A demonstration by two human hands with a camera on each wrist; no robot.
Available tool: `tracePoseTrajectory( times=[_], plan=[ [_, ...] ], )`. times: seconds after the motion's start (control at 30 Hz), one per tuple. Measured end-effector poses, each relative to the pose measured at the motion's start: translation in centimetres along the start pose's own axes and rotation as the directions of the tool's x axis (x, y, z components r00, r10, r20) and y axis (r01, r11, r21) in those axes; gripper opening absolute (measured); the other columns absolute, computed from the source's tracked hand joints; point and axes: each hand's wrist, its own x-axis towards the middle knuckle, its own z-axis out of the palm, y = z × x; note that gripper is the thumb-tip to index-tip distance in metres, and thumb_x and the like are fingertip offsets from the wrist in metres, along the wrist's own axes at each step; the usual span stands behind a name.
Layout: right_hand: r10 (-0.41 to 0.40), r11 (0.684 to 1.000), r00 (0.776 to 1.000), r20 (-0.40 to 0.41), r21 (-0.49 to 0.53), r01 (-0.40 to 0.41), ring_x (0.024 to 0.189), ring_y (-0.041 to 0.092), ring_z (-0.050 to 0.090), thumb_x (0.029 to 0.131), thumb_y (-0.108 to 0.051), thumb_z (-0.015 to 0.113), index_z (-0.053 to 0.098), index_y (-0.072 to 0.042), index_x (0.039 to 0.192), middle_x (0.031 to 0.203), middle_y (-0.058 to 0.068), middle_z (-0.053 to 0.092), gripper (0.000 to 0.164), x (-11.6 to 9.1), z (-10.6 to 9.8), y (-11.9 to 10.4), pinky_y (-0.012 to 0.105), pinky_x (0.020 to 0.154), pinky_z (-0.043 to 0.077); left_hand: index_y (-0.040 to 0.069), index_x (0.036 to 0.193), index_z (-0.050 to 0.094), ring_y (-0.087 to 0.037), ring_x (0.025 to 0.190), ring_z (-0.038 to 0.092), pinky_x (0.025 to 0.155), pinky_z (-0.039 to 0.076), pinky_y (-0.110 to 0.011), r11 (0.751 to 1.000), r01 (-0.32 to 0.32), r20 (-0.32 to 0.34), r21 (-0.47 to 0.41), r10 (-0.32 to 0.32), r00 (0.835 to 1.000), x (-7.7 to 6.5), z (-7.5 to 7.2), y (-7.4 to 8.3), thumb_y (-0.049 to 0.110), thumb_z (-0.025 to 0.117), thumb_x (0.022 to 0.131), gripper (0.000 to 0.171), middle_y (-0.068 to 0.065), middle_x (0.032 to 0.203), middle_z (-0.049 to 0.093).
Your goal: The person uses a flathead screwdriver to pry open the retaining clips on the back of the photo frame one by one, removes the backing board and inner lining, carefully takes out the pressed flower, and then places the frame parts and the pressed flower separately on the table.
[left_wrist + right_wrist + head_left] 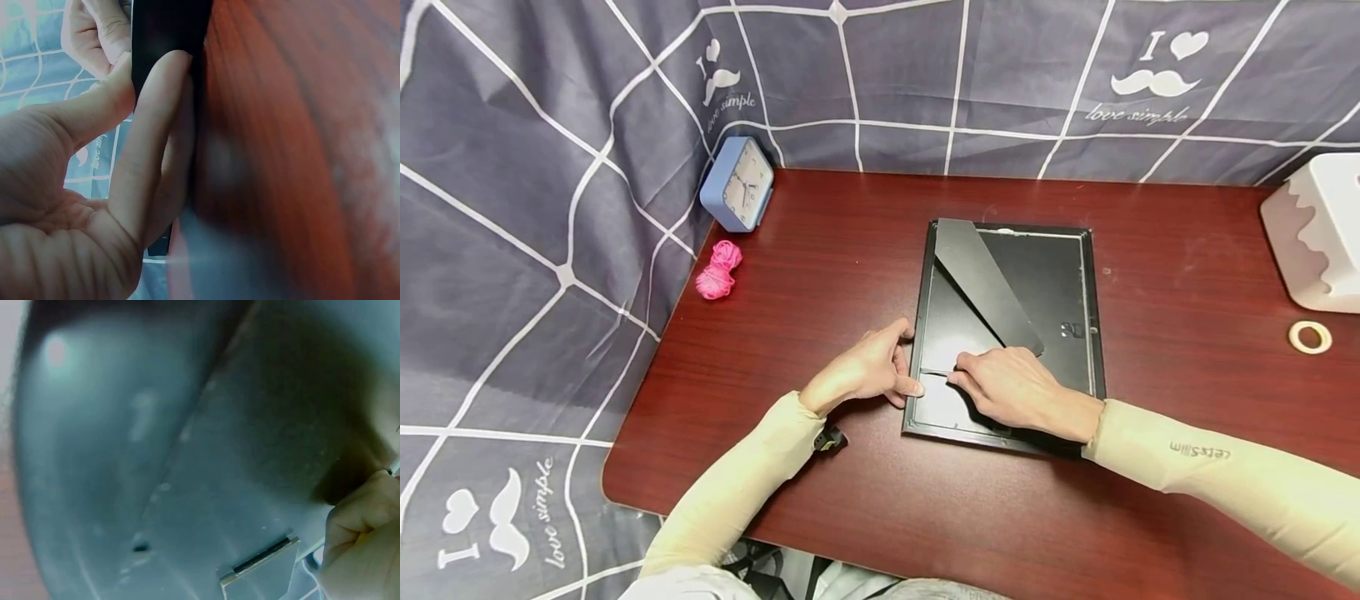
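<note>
A black picture frame (1011, 287) lies face down on the table, its backing board and easel stand (981, 279) facing up. My left hand (872, 367) grips the frame's left edge, thumb on top; in the left wrist view its fingers (153, 125) press along the black side. Over the lower part of the backing, my right hand (1015, 387) has curled fingers and pinches a thin dark strip (934, 372) that reaches toward the left edge. Most of that strip is hidden by the hand. The right wrist view shows the curled right hand (369, 531) at the right.
The brown table (820, 250) carries a blue alarm clock (737, 185) and a pink yarn bundle (718, 269) at the left. A roll of tape (1310, 337) and a white box (1318, 233) stand at the right. A grey checked curtain (910, 75) hangs behind.
</note>
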Motion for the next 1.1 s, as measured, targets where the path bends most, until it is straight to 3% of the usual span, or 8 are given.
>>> tracePoseTrajectory(
  times=[0.2,0.43,0.47,0.87,1.1],
  plan=[
    [0.037,0.999,0.999,0.037,0.002,-0.037,0.052,0.01,0.043,0.107,-0.03,0.067,0.054,-0.019,0.076,0.058,-0.008,0.042,0.035,-0.2,-0.7,-0.6,0.035,0.042,0.037,0.002,0.153,0.039,-0.023,0.061,0.077,0.065,0.072,-0.039,0.998,0.014,0.015,-0.062,-0.013,1.0,-0.2,0.0,0.0,0.0,0.091,0.085,0.086,-0.013,0.087,0.071],
    [0.009,1.0,1.0,-0.018,-0.023,-0.01,0.05,0.007,0.04,0.109,-0.045,0.062,0.053,-0.024,0.079,0.057,-0.013,0.04,0.038,-0.3,3.8,3.2,0.028,0.041,0.029,0.003,0.151,0.04,-0.022,0.061,0.077,0.066,0.072,-0.04,0.998,-0.008,0.015,-0.066,0.009,1.0,0.0,-0.1,-0.2,0.0,0.091,0.085,0.083,-0.012,0.085,0.069],
    [0.007,1.0,1.0,-0.025,-0.03,-0.007,0.05,0.007,0.04,0.106,-0.041,0.066,0.053,-0.024,0.079,0.057,-0.013,0.04,0.035,-0.3,3.9,3.3,0.028,0.04,0.029,0.003,0.15,0.041,-0.023,0.061,0.077,0.065,0.072,-0.04,0.998,-0.012,0.017,-0.066,0.013,1.0,0.0,-0.2,-0.2,0.0,0.091,0.085,0.082,-0.012,0.085,0.069],
    [-0.043,0.999,0.996,-0.075,0.005,0.043,0.05,0.007,0.039,0.111,-0.043,0.058,0.054,-0.023,0.08,0.056,-0.013,0.04,0.038,-0.1,3.3,2.8,0.03,0.04,0.027,0.003,0.146,0.042,-0.023,0.059,0.076,0.064,0.072,-0.041,0.998,-0.037,0.032,-0.043,0.039,0.999,0.3,-0.6,-0.2,0.001,0.092,0.084,0.08,-0.012,0.084,0.069],
    [-0.002,0.999,0.999,-0.033,0.039,0.003,0.051,0.007,0.041,0.11,-0.042,0.062,0.054,-0.024,0.08,0.057,-0.013,0.041,0.036,-0.4,2.9,2.5,0.03,0.042,0.031,0.005,0.15,0.042,-0.025,0.062,0.078,0.065,0.072,-0.041,0.998,0.014,0.015,-0.065,-0.014,1.0,-0.1,-0.1,0.0,0.0,0.092,0.084,0.082,-0.014,0.085,0.071]
  ],
)
